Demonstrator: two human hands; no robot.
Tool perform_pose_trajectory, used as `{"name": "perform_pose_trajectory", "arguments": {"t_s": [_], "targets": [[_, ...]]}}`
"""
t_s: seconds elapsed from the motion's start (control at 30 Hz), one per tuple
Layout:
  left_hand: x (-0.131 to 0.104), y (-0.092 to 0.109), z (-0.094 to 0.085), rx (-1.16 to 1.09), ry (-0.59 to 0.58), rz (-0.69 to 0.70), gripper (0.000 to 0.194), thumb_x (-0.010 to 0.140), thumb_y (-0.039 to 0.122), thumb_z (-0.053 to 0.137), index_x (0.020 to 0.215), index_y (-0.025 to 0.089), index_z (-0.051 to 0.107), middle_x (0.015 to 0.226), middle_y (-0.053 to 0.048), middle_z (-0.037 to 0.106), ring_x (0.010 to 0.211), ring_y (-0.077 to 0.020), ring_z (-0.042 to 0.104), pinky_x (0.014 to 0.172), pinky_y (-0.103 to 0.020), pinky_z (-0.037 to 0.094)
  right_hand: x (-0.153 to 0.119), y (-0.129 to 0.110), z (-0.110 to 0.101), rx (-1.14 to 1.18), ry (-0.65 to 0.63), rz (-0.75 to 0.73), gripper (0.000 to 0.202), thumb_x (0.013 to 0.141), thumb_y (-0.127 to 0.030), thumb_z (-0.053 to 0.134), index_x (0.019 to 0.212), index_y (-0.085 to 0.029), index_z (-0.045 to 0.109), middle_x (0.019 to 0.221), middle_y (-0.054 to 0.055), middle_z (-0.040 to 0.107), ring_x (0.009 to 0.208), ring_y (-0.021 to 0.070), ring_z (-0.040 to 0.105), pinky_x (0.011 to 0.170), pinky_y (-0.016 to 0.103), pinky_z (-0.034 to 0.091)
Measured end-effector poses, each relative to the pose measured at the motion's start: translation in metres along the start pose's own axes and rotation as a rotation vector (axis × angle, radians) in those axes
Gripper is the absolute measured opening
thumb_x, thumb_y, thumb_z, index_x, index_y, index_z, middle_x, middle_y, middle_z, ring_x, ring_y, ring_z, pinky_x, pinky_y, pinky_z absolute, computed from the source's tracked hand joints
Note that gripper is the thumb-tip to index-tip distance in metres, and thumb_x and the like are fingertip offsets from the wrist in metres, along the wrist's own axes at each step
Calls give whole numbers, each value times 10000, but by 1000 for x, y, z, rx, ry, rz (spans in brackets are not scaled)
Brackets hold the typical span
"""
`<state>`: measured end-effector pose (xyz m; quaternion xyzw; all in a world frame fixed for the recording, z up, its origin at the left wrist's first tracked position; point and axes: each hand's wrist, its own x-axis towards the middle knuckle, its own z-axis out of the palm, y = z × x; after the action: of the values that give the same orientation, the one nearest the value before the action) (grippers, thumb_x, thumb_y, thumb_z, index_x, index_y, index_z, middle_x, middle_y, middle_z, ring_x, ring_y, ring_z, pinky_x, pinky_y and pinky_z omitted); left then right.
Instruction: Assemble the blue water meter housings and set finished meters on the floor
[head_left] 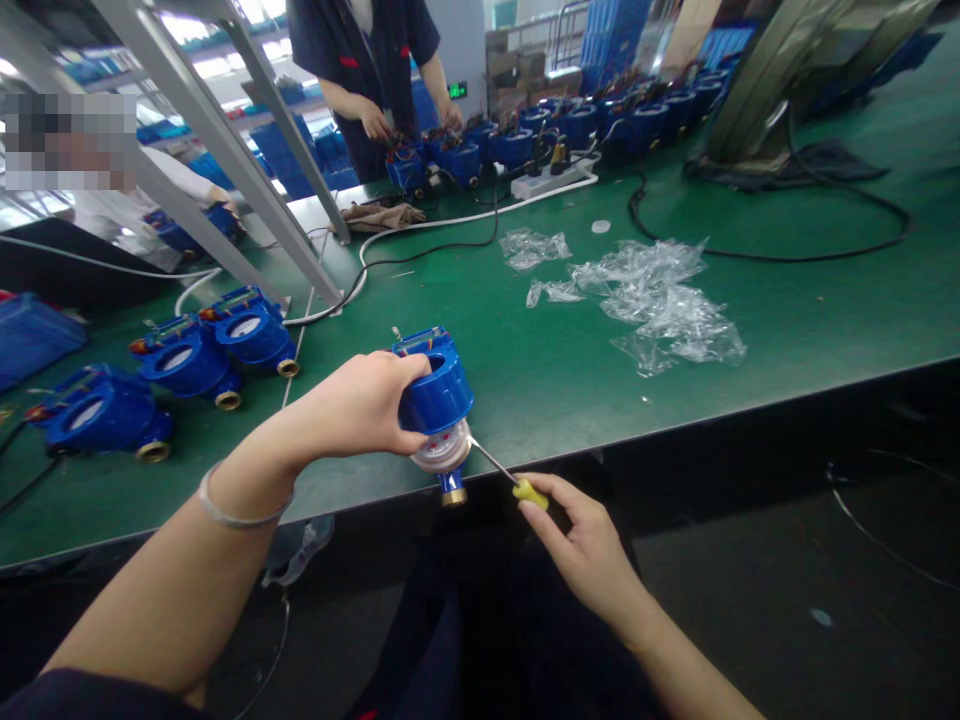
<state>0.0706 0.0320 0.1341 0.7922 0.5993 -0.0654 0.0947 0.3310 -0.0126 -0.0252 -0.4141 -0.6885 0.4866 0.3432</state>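
Screwdriver (532, 494) pinched in my R hand (583, 540), tip at side of clear insert (448, 449); L hand (360, 408) curled round blue housing (451, 397), desk (536, 395) edge. Prob. prying; needs steady L grip.

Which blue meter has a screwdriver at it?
The meter in the left hand: the right hand holds a screwdriver to its clear part. The three meters farther left have none.

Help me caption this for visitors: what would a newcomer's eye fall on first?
Probably the blue housing in the left hand, with the yellow screwdriver in the right hand reaching the clear part below it. Next, on the green bench, crumpled plastic to the right and three blue units at left.
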Motion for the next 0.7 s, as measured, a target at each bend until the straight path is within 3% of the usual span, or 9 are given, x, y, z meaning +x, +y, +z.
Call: {"name": "perform_pose_trajectory", "arguments": {"t_s": [0.37, 0.57, 0.7], "targets": [[-1, 3, 4, 21, -12, -31, 295, 701, 429, 670, 850, 221, 523, 830, -40, 642, 779, -246, 602, 676, -321, 409, -5, 2, 40, 239, -18, 110, 265, 956, -388, 551, 1112, -223, 687, 836, 33, 706, 775, 196, 677, 806, 345, 552], [0, 5, 4, 37, -19, -30, 296, 704, 428, 665, 854, 220, 516, 818, -39, 637, 769, -245, 605, 685, -323, 411, -5, -8, 31, 302, 113, -30, 233, 950, -357, 556, 1109, -231, 672, 954, 52, 721, 839, 200, 684, 801, 333, 552], [2, 7, 2, 32, -41, -32, 309, 697, 427, 666, 876, 218, 524, 833, -43, 628, 771, -245, 596, 682, -325, 410, -8, 0, 24, 194, 77, -1, 240, 946, -337, 571, 1123, -216, 678, 998, 61, 735, 893, 206, 693, 845, 336, 546]]}}
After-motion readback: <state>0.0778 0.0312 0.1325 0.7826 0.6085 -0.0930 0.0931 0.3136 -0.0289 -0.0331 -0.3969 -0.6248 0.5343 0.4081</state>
